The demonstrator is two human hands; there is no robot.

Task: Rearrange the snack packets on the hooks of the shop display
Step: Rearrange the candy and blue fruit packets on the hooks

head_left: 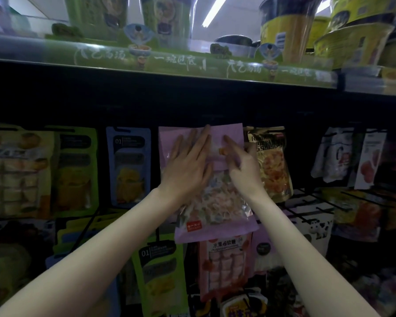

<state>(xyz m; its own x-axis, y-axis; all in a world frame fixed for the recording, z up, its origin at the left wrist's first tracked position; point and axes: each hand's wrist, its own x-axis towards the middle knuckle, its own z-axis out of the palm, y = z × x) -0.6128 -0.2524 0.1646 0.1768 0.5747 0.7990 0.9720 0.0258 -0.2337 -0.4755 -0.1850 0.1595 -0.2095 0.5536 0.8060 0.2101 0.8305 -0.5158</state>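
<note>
Two hands are up at the display, the left hand (pixel 188 165) and the right hand (pixel 242 168), both on one pink packet (pixel 215 216) with a clear window. Left of it on the upper row hang one blue packet (pixel 129 165) and two green-edged packets, one (pixel 74 170) beside another (pixel 16 172). To its right hang one tan noodle-print packet (pixel 271 161) and two white packets (pixel 336 156) (the far ones blur). Below hang one green packet (pixel 158 275) and one pink jelly packet (pixel 224 264). On the top shelf (pixel 160 62) stand at least four instant-noodle cups: two green (pixel 96 17), two yellow (pixel 286 26).
</note>
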